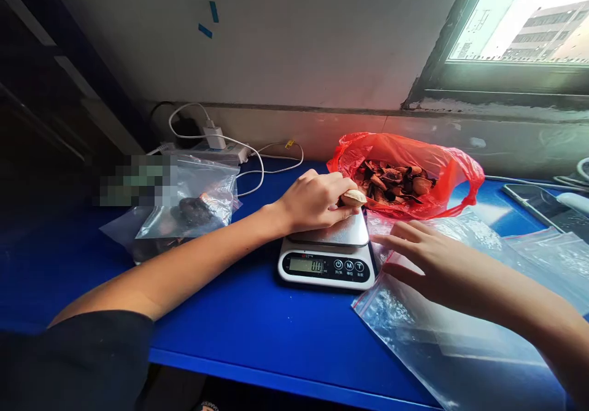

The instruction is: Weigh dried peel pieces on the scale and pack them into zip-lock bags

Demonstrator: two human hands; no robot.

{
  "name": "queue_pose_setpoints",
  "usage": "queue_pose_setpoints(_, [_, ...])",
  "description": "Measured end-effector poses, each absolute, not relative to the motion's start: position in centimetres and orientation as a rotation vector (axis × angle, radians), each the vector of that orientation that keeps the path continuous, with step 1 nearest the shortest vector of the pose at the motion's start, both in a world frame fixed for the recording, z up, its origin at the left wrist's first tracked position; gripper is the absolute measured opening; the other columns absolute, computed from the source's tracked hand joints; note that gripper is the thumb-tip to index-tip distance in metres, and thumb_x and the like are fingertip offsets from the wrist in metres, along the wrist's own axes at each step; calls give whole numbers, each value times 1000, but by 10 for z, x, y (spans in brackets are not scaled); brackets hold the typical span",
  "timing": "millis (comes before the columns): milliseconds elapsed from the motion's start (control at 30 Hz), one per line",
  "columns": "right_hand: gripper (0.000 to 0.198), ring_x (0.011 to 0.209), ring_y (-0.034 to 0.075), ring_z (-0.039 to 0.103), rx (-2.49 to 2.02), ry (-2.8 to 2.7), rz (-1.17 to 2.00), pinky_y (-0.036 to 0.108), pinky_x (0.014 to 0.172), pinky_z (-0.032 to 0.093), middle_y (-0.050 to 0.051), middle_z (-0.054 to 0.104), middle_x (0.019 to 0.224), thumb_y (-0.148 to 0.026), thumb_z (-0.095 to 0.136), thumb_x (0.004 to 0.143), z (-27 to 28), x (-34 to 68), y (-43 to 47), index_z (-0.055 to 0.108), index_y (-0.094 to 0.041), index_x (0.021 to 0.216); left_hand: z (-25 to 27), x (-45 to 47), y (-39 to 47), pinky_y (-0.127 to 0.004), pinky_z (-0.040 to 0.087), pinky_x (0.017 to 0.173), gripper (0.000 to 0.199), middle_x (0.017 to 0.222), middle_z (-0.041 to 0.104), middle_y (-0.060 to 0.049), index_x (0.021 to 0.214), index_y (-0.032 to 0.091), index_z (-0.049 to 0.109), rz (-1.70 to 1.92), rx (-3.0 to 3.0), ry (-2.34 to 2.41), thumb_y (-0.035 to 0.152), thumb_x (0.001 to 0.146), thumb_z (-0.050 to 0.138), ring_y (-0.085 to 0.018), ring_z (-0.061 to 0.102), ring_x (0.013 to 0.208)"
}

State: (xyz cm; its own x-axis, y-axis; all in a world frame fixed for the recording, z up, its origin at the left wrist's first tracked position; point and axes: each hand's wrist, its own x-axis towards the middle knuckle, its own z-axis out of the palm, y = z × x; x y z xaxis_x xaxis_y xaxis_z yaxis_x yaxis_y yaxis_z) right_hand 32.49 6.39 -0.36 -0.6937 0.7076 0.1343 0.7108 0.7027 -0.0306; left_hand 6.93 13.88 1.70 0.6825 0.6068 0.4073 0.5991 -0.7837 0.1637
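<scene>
My left hand (317, 199) is closed over the back of the metal weighing plate. A pale, curled dried piece (353, 198) pokes out between its fingers; whether more is in the grip is hidden. Under that hand stands a white digital kitchen scale (327, 270), its display appearing to read 0.0. My right hand (409, 251) has its fingers stretched out beside the scale's right edge, over a clear zip bag (442, 331), with nothing held. Behind both hands lies an open red plastic bag (453, 159) containing many dark brown curled dried pieces (391, 181).
At the left, clear zip bags (156, 215) lie with a dark lump inside one. A white charger (214, 138) sits in a power strip (234, 152) by the wall, trailing white cables. A phone (529, 199) rests at the right. Everything stands on a blue table (230, 331).
</scene>
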Motion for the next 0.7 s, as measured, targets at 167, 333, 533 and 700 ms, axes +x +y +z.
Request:
queue_pose_setpoints(167, [49,112,29,66,-1117,-2732,-24,48,88,59,15,66,127,-41,52,98,-3,327,59,53,-22,142,23,61,136,-47,40,96,38,122,64,-9,116,23,65,688,2843,1168,47,87,67,-30,56,112])
queue_pose_setpoints(333, [52,119,28,64,-1123,-2691,25,50,94,57,15,62,137,-39,52,97,-4,329,69,49,-20,145,26,20,131,-51,37,107,52,131,59,-12,128,22,57,906,2715,1279,61,96,44,-31,51,125])
queue_pose_setpoints(533, [43,105,27,68,-1150,-2706,116,48,86,59,14,69,122,-37,52,97,-2,325,79,59,-20,136,14,-58,132,-43,51,98,38,117,66,-11,115,21,62,958,2510,1676,50,96,46,-28,64,109])
queue_pose_setpoints(700, [32,99,25,69,-1119,-2634,7,44,87,57,12,72,113,-24,47,100,21,325,66,65,-20,126,-1,-66,142,-46,50,97,33,110,68,-9,104,23,67,772,2548,1694,48,91,50,-29,64,103])
